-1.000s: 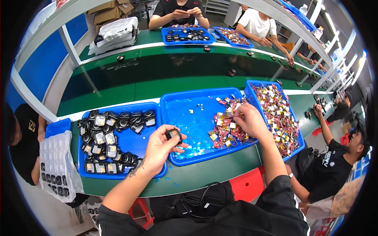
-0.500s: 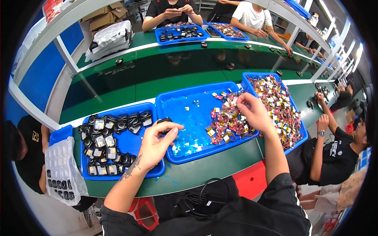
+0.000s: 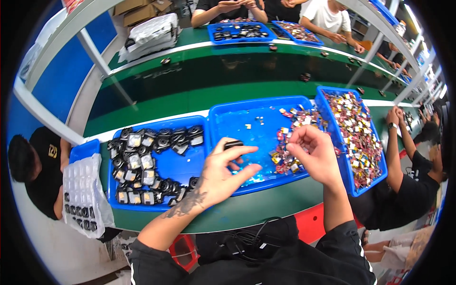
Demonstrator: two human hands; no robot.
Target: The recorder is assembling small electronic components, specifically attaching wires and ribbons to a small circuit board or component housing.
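My left hand [image 3: 229,170] is over the left part of the middle blue tray [image 3: 259,100]. Its thumb and index finger are stretched apart, while a black plastic housing [image 3: 232,144] shows behind the fingers, apparently held by them. Over the right end of that tray is my right hand [image 3: 314,153], fingers curled and thumb close to the fingertips; whatever they pinch is too small to make out. Below it lies a heap of small red circuit boards [image 3: 285,164] with white and yellow pieces. The left blue tray [image 3: 183,164] contains many black camera-like housings [image 3: 147,176].
A blue bin [image 3: 350,189] full of small boards stands at the right. Beyond the trays runs a green conveyor belt [image 3: 199,97] carrying scattered parts. A white blister tray [image 3: 85,183] is at the far left. Metal frame posts [image 3: 92,50] and several co-workers surround the bench.
The whole view has shifted, with the bench further right in the picture. My left hand has come nearer my right, its thumb and index finger spreading wider; the black housing moved along with it.
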